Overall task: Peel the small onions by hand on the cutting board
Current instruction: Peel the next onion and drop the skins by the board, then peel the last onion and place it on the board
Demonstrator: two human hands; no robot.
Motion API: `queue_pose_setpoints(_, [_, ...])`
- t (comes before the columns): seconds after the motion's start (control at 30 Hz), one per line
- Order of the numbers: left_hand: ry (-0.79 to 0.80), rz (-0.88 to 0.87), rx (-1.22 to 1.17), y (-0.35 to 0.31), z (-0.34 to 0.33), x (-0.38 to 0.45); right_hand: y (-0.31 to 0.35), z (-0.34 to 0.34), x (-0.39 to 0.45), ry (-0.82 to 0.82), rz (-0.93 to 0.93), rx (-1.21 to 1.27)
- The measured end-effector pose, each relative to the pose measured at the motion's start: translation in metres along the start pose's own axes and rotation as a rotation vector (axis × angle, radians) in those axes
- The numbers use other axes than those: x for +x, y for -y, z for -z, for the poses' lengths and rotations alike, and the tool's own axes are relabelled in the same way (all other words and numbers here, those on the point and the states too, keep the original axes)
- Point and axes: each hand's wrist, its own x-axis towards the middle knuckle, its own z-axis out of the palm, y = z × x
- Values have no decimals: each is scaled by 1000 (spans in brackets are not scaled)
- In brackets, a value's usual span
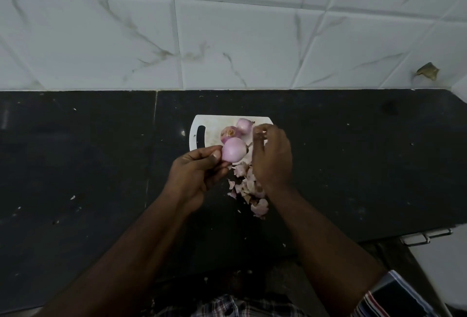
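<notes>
Your left hand pinches a smooth, pale pink peeled onion over the near edge of the small white plastic cutting board. Two more small pink onions lie on the board behind it. Your right hand hovers just beside, fingers curled; what they pinch is blurred. It hides the board's right part. Papery pink skins litter the black tabletop.

- Dim, cool light is falling over my black counter, swallowing its detail.
- The tiled wall is catching the most light, in the upper frame.
- My right hand is blurring at the fingertips.
- Tile lines are bowing toward the frame edges.
</notes>
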Motion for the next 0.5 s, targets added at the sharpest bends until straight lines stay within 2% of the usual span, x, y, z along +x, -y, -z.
queue_pose_setpoints(0.1, [14, 0, 52, 3, -9, 9, 14, 7, 26, 161, -312, 400])
queue_pose_setpoints(0.17, [43, 3, 78, 7, -18, 13, 29, 6, 42, 232, -413, 657])
queue_pose_setpoints(0.23, [68, 8, 72, 10, -25, 18, 25, 0, 48, 266, -392, 707])
queue_pose_setpoints(0.3, [61, 14, 60, 15, -28, 24, 1, -1, 47, 311, -343, 558])
queue_pose_setpoints(0.37, [41, 17, 86, 20, -30, 31, -29, 3, 47, 404, -399, 528])
queue_pose_setpoints(0.47, [3, 13, 199, 32, -35, 46, -61, 16, 51, 663, -658, 883])
queue_pose_setpoints(0.5, [-6, 13, 232, 35, -38, 53, -68, 20, 53, 764, -672, 945])
